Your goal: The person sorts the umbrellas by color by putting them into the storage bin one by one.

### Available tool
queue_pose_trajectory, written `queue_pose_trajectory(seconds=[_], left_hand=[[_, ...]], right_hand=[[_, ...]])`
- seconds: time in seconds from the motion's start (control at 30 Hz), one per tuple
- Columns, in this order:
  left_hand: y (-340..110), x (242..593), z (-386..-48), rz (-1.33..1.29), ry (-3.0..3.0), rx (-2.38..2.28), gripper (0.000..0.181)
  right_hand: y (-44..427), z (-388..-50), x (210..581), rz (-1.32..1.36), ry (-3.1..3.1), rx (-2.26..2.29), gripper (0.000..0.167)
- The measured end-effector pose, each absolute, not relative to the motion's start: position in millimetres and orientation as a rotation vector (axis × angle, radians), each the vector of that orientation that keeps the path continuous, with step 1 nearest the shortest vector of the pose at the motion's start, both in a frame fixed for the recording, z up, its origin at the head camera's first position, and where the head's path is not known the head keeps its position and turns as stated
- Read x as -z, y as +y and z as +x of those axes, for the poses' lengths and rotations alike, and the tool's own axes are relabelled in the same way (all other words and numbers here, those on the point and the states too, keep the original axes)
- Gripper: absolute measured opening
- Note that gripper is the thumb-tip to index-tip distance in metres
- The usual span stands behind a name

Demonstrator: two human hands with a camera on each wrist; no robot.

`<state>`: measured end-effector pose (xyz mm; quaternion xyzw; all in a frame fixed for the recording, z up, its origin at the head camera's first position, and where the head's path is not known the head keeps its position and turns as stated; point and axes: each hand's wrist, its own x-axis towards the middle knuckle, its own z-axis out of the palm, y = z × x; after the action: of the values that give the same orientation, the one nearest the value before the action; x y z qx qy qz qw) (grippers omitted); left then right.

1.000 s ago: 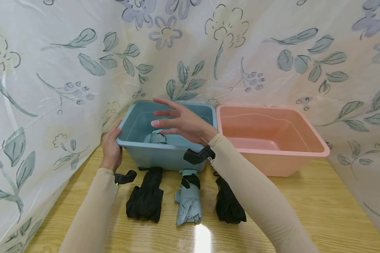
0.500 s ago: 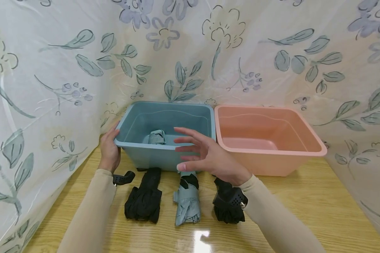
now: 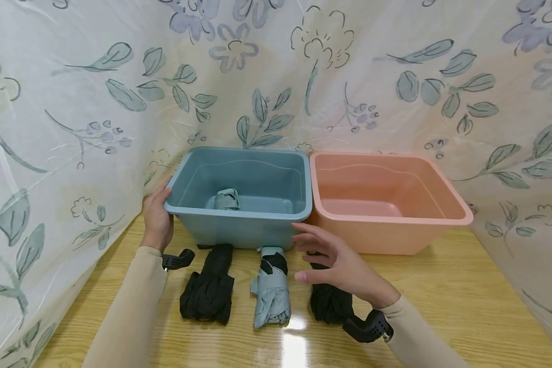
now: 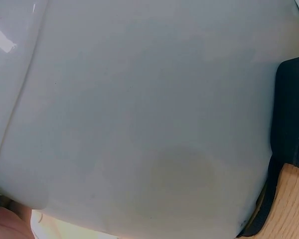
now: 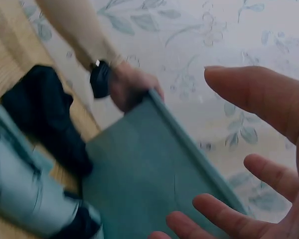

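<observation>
My left hand (image 3: 158,219) grips the left rim of a blue plastic bin (image 3: 239,230); the right wrist view shows that hand (image 5: 132,87) at the rim's corner. Inside the bin lies a folded grey-blue umbrella (image 3: 227,200). In front, a row on the table holds a black folded umbrella (image 3: 208,296), a grey-blue folded umbrella (image 3: 272,299) and another black folded umbrella (image 3: 330,304). My right hand (image 3: 338,260) hovers over the right black umbrella, fingers spread and holding nothing, and partly hides it. The bin's wall (image 4: 139,114) fills the left wrist view.
A pink plastic bin (image 3: 386,237) stands right beside the blue one. Behind both and along the sides hangs a floral sheet (image 3: 267,76). Everything stands on a wooden table (image 3: 460,296).
My right hand has moved from above the blue bin down and rightward to over the right black umbrella, staying empty. The left hand has kept its hold on the rim.
</observation>
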<state>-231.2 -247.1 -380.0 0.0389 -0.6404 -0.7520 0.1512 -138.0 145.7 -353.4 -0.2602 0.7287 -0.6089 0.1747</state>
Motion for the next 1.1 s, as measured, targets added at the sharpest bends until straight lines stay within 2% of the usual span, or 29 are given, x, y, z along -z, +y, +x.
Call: queue_pose_trajectory(seconds=[0.57,0.8,1.1], left_hand=[[-248.0,379.7,-231.1,0.109,-1.848,2.155,0.048],[-247.9,379.2,-230.4,0.110,-1.862,2.147,0.048],[-247.7,378.4,-230.4,0.099,-1.850,2.160,0.048]], right_hand=[[241.7,-126.7,399.9,-0.502,2.247,1.722,0.079],[255.4,-129.8,417.5,-0.458,2.249,1.692,0.076],[253.1,-138.6,437.2,-0.433,2.225,1.609,0.080]])
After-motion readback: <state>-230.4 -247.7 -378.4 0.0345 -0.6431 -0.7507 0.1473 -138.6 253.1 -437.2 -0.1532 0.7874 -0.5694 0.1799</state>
